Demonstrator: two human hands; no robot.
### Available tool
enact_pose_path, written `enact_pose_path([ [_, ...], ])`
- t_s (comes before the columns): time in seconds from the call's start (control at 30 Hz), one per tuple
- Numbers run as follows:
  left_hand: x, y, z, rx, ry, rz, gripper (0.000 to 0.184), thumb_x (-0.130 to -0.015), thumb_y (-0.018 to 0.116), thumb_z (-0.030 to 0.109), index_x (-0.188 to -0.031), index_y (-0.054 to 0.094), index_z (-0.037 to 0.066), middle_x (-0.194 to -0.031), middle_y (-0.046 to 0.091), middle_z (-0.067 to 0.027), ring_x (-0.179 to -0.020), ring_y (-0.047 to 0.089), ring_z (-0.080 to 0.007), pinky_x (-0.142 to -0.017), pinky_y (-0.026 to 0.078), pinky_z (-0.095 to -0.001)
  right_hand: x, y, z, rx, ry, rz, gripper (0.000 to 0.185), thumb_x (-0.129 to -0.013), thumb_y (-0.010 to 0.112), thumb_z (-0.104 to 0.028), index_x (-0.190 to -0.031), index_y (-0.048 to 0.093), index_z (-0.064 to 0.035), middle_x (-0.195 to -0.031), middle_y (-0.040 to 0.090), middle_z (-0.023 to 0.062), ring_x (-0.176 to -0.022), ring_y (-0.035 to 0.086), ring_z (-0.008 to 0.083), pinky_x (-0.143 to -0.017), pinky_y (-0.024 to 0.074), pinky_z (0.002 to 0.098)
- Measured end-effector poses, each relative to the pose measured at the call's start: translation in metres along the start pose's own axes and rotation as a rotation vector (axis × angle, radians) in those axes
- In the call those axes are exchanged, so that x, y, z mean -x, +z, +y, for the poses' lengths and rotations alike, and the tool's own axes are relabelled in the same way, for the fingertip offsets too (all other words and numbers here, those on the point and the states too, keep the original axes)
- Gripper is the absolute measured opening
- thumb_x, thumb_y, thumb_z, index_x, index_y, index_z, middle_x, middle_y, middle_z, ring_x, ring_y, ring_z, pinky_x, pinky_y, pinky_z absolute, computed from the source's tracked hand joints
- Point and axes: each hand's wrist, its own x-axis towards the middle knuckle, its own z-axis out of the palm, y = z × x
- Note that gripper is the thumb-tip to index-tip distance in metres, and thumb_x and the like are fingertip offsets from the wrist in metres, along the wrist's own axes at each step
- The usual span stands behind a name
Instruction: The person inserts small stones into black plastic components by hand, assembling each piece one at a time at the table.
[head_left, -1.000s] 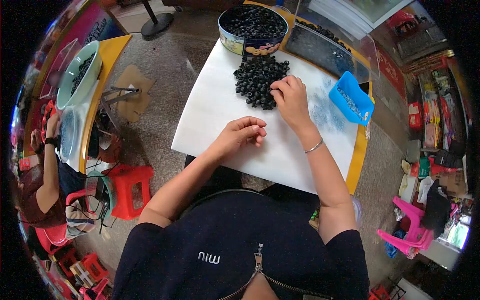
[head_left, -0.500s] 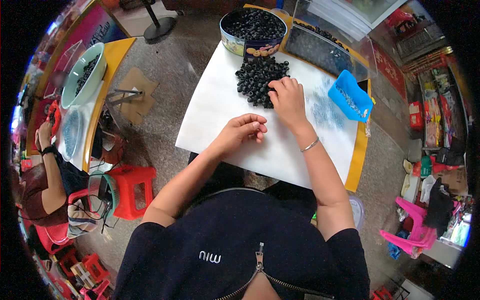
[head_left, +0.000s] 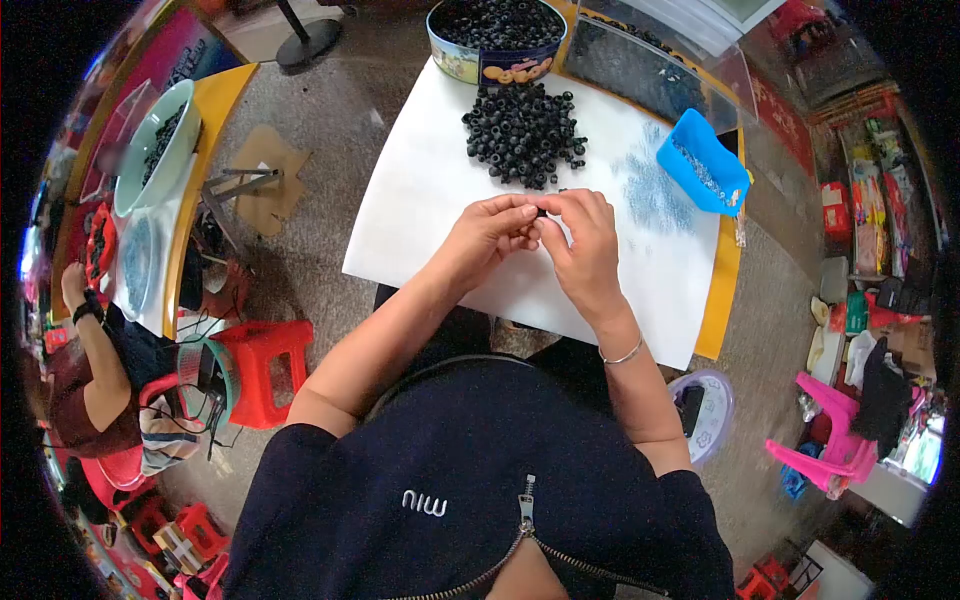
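Note:
My left hand (head_left: pixel 492 238) and my right hand (head_left: pixel 584 250) meet over the near part of the white sheet (head_left: pixel 420 215), fingertips touching. Between them shows a small black piece (head_left: pixel 541 212), pinched by my right thumb and forefinger. My left fingers are curled and pressed together at the same spot; what they hold is too small to make out. Just beyond the hands lies a heap of small black ring-like pieces (head_left: pixel 525 135). A blue tray (head_left: pixel 690 130) with tiny pale-blue bits stands to the right, beside scattered blue bits (head_left: pixel 655 205) on the sheet.
A round tin (head_left: pixel 455 62) full of black pieces and a clear box (head_left: pixel 630 85) stand at the back. On the left, another person's arm (head_left: pixel 95 350) is by a table with a pale green bowl (head_left: pixel 185 150). A red stool (head_left: pixel 265 370) stands between.
My right hand has come back from the heap to my left hand, with a small black piece now at the fingertips. The view has shifted slightly.

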Motion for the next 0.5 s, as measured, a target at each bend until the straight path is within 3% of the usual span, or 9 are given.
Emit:
enact_pose_path([
  [0.07,0.001,0.001,-0.001,0.040,-0.022,-0.011,0.023,-0.095,0.055,0.012,-0.112,0.059,-0.003,-0.089,0.064,-0.0066,-0.075,0.060,-0.0120,-0.071,0.052,-0.0247,0.007,-0.003,-0.002,-0.163,0.149,0.005,0.022,-0.079,0.064,-0.005,-0.101,0.064,-0.0057,-0.089,0.059,0.0089,-0.084,0.055,0.0228,-0.075,0.0449,0.0338],
  [0.2,0.002,-0.002,-0.007,0.248,-0.076,-0.035,0.028,-0.094,0.056,0.013,-0.117,0.054,-0.003,-0.094,0.061,-0.0089,-0.077,0.060,-0.0130,-0.070,0.053,-0.0257,0.026,-0.024,0.012,-0.135,0.245,0.109,0.018,-0.081,0.065,-0.003,-0.099,0.065,-0.0032,-0.091,0.061,0.0090,-0.080,0.059,0.0191,-0.074,0.0481,0.0303],
  [0.23,0.003,-0.004,-0.009,0.301,-0.088,-0.064,0.031,-0.094,0.057,0.014,-0.119,0.052,-0.003,-0.096,0.059,-0.0097,-0.078,0.059,-0.0134,-0.070,0.052,-0.0266,0.033,-0.034,0.017,-0.124,0.310,0.074,0.018,-0.084,0.062,0.000,-0.101,0.065,-0.0003,-0.096,0.060,0.0065,-0.087,0.058,0.0141,-0.079,0.0474,0.0258],
  [0.3,0.004,-0.006,-0.009,0.313,-0.090,-0.056,0.031,-0.093,0.058,0.015,-0.119,0.052,-0.002,-0.097,0.058,-0.0096,-0.079,0.058,-0.0136,-0.070,0.052,-0.0264,0.043,-0.047,0.027,-0.069,0.321,0.162,0.013,-0.082,0.064,-0.002,-0.095,0.066,-0.0019,-0.090,0.062,0.0088,-0.082,0.059,0.0185,-0.075,0.0473,0.0291],
  [0.4,0.004,-0.009,-0.012,0.330,-0.085,-0.105,0.029,-0.094,0.056,0.012,-0.119,0.053,-0.003,-0.095,0.060,-0.0094,-0.077,0.061,-0.0133,-0.073,0.054,-0.0262,0.058,-0.065,0.034,-0.033,0.495,0.209,0.011,-0.083,0.062,-0.002,-0.093,0.067,-0.0019,-0.089,0.062,0.0082,-0.085,0.059,0.0189,-0.077,0.0467,0.0287],
  [0.5,0.004,-0.012,-0.012,0.316,-0.095,-0.127,0.028,-0.093,0.056,0.010,-0.117,0.054,-0.004,-0.094,0.062,-0.0108,-0.077,0.062,-0.0143,-0.075,0.054,-0.0271,0.070,-0.066,0.044,0.020,0.516,0.219,0.010,-0.083,0.062,-0.003,-0.092,0.066,-0.0025,-0.088,0.062,0.0078,-0.085,0.058,0.0205,-0.079,0.0454,0.0305],
])
